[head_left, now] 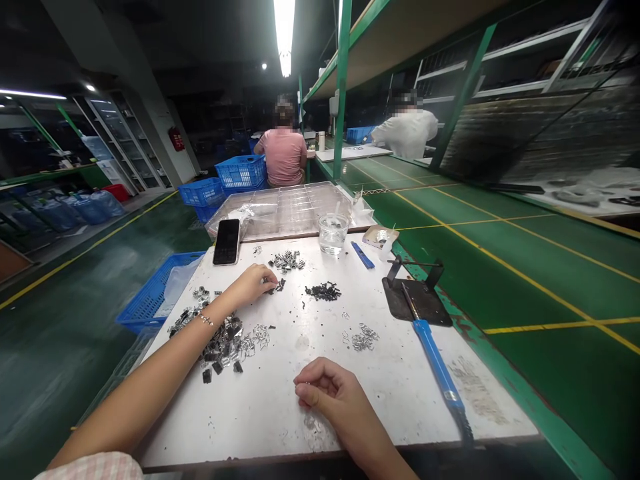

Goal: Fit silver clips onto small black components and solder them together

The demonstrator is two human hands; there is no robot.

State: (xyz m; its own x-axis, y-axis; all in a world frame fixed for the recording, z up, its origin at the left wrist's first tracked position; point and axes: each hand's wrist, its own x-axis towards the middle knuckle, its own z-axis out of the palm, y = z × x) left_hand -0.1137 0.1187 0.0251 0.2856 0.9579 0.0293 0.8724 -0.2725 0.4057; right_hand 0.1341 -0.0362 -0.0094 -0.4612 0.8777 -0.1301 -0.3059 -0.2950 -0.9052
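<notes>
Small black pieces (323, 291) lay heaped mid-frame on the white table (260, 420), with a smaller dark scatter (281, 285) just left of them. Left hand (259, 280) reached to that scatter, fingers bunched; could not tell whether they had closed on a bit. Right hand (327, 393), lower centre and well apart from the left, had thumb and fingertips drawn together; anything between them too small to make out. Work judged under way: plenty lay loose, no finished part distinguishable. Count: two black groups; one mixed black-and-silver heap (230, 339), left of centre; one silvery pile (287, 261), above centre; one thin-wire pile (365, 338), right of centre. Single pieces too many and small to count. One soldering iron (434, 357), right; one phone (227, 243), upper left of the tabletop.
</notes>
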